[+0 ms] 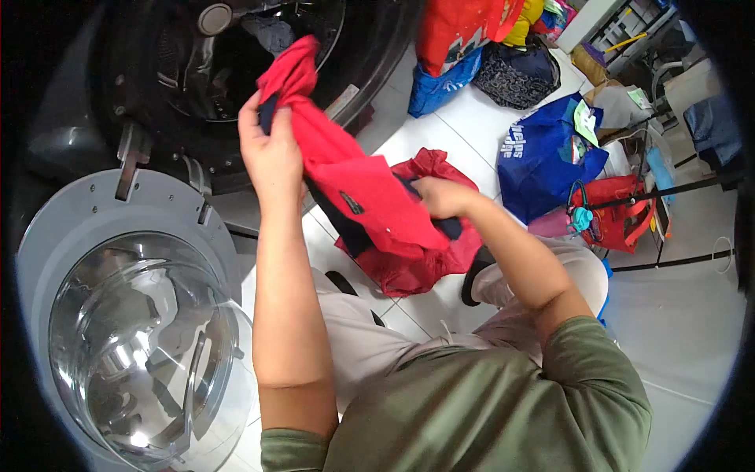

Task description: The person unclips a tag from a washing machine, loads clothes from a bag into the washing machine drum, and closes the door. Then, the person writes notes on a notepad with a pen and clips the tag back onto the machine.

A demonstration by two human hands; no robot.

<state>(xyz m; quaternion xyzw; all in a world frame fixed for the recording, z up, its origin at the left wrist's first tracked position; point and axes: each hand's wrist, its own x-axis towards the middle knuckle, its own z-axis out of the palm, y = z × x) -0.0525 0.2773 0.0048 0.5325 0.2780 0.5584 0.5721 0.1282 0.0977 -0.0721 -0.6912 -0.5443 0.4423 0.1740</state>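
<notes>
A red and navy garment (358, 177) with a small dark label stretches between my hands in front of the washing machine (377, 71). My left hand (271, 153) pinches its upper end near the drum opening. Lower down, my right hand (444, 197) grips the navy part, with its fingers partly hidden by the cloth. Beneath the garment, a crumpled red fabric item (429, 271), perhaps a bag, sits on the tiled floor. A grey cloth (271, 31) lies inside the drum.
The machine's round glass door (141, 346) hangs open at left. A blue bag (543, 165), a dark patterned bag (519, 75) and a red bag (460, 35) stand on the floor. A pink bottle (554, 223) and a rack bar (668, 193) are at right.
</notes>
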